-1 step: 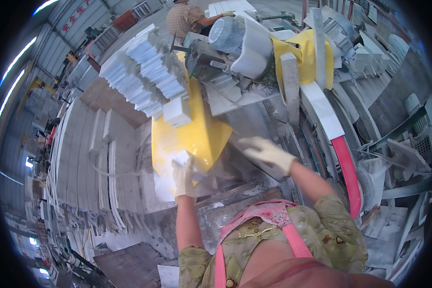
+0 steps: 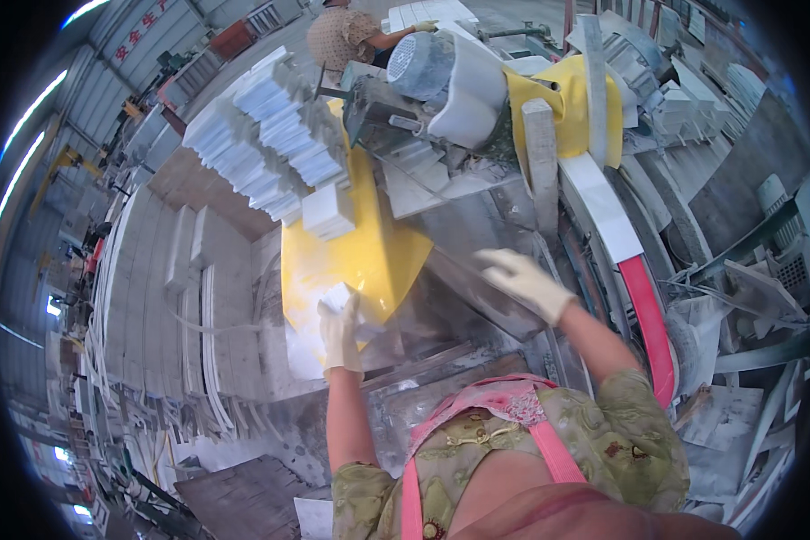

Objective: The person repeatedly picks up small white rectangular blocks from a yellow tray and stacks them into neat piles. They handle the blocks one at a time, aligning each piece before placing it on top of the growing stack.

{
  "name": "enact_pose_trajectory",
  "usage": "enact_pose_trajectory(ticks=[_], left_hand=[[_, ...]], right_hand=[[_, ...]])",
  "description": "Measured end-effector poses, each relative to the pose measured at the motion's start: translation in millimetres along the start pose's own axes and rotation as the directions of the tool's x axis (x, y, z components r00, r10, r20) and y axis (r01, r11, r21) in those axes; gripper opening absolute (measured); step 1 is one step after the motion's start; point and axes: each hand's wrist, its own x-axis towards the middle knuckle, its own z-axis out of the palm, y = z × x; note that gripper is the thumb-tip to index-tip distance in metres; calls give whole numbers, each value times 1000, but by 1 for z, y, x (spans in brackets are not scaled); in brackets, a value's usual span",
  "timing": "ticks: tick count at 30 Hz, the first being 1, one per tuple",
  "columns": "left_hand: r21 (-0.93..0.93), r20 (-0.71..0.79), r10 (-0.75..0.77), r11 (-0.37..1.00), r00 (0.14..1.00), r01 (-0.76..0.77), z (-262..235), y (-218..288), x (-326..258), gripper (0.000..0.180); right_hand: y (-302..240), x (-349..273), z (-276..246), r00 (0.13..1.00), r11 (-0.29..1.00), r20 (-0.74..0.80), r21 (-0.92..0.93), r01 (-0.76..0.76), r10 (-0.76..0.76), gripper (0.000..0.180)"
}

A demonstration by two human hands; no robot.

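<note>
Both of my hands wear pale cream gloves. My left hand (image 2: 339,335) is closed round a small white block (image 2: 338,297) over the near end of a yellow sheet (image 2: 342,261). Its fingers are partly hidden behind the block. My right hand (image 2: 524,281) is held out above a dark, wet-looking metal surface (image 2: 486,288), fingers stretched and nothing in them. Just beyond my left hand, a short stack of white square tiles (image 2: 328,212) stands on the yellow sheet. Behind it rise long rows of stacked white tiles (image 2: 270,135).
A motor (image 2: 423,67) with a white cover sits beyond the work surface. To the right run a stone bar (image 2: 540,162) and a red and white strip (image 2: 643,306). Grey slabs (image 2: 144,279) stand upright at left. Another person (image 2: 342,40) works at the far side.
My right hand has moved slightly to the right, away from the yellow sheet, and looks less blurred. My left hand keeps hold of the small white block.
</note>
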Motion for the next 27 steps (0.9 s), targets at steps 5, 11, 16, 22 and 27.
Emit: enact_pose_trajectory(ticks=[5, 11, 16, 22, 27], left_hand=[[-18, 2, 2, 1000, 1000, -2, 0, -3, 2, 81], [-35, -1, 19, 999, 1000, -20, 1, -12, 11, 78], [-192, 37, 24, 981, 999, -16, 3, -23, 14, 72], [-134, -5, 38, 990, 999, -38, 3, -26, 16, 79], [-53, -25, -4, 999, 1000, 3, 3, -28, 16, 92]], right_hand=[[99, -109, -147, 922, 918, -384, -342, -200, 58, 44], [102, -166, -190, 978, 709, -178, -676, -200, 106, 77], [108, -140, -191, 990, 517, -110, -844, -142, 93, 92], [98, -135, -208, 956, 511, 32, -850, -127, 290, 101], [104, -120, -182, 935, 277, -138, -932, -234, 326, 96]])
